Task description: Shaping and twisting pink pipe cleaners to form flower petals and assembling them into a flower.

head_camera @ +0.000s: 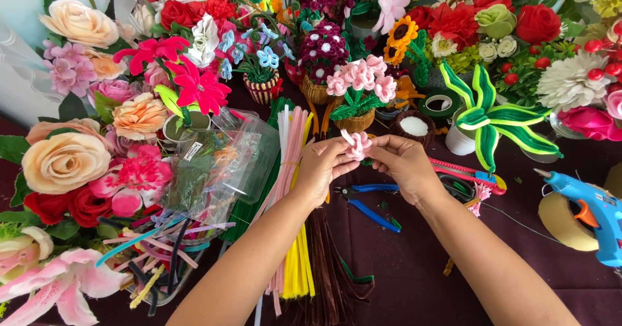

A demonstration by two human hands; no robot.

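Note:
My left hand (322,167) and my right hand (404,162) meet over the middle of the table. Together they pinch a small pink pipe-cleaner flower (357,144) between their fingertips. Beneath the left forearm lie bundles of pipe cleaners (293,138) in pink, white, yellow, green and brown. Blue-handled pliers (370,203) rest on the dark maroon cloth (414,274) just under my hands. Behind the flower stands a small woven pot of pink pipe-cleaner blooms (360,86).
Artificial flowers crowd the left side and the back. A clear plastic bag (220,164) holds green material. A blue glue gun (593,213) lies at the right on a tape roll (562,225). A green striped pipe-cleaner plant (495,115), a red cutter (463,170) and green tape (440,103) are near.

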